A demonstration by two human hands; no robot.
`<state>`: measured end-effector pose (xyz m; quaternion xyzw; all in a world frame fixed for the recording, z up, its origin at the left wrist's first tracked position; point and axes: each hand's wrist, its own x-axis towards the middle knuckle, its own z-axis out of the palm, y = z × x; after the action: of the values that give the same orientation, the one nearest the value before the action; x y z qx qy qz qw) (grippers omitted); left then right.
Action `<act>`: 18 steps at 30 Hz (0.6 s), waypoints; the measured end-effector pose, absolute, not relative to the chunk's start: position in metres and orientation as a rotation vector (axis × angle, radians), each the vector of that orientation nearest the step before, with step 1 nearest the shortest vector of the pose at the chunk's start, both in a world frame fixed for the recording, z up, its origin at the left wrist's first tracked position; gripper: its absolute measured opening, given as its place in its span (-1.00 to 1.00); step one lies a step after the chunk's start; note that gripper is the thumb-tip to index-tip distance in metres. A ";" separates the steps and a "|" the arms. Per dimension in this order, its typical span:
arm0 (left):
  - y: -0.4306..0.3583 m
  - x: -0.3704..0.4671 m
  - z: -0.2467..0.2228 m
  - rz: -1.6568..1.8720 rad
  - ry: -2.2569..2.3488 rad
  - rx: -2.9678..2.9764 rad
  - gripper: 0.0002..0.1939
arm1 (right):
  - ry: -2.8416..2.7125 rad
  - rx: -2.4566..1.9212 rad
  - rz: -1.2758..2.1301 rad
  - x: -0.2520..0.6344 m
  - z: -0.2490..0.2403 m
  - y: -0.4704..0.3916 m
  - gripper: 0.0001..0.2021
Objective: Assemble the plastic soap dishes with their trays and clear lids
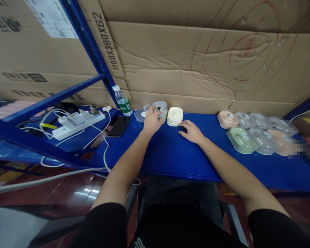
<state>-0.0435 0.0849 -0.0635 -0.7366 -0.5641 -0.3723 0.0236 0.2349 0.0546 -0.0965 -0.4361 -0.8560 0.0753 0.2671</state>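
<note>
My left hand point(152, 121) reaches over the near left side of a pale grey plastic container point(160, 104), fingers bent against it. The hand covers part of the container and a dark spot on it. Just left of it sits a clear plastic lid or shell point(141, 113), partly behind my fingers. To the right stands a small stack of cream-coloured square boxes point(175, 114). Beside the stack's near right edge, my right hand point(191, 132) rests low over the blue table with thumb and fingers apart. Its fingertips are at the lowest box, perhaps touching it.
Several clear-covered containers in pink, grey and green point(244, 139) stand at the right. At the left are a water bottle point(123, 103), a black phone point(119, 126) and a white power strip point(79, 124) with loose cables. Cardboard point(165, 58) walls the back of the blue table point(175, 158).
</note>
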 end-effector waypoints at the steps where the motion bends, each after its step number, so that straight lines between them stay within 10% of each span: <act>1: 0.085 -0.044 -0.064 -1.164 -1.755 -2.272 -0.68 | -2.311 -1.178 0.204 0.235 -0.096 0.055 -0.60; 18: 0.089 -0.037 -0.075 -1.322 -1.879 -2.223 -0.57 | -2.350 -1.154 0.144 0.247 -0.072 0.039 -0.57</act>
<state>-0.0367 0.0892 -0.0747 -0.6951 -0.5876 -0.4134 -0.0274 0.2475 0.0393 -0.0716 -0.4254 -0.8662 0.0532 0.2567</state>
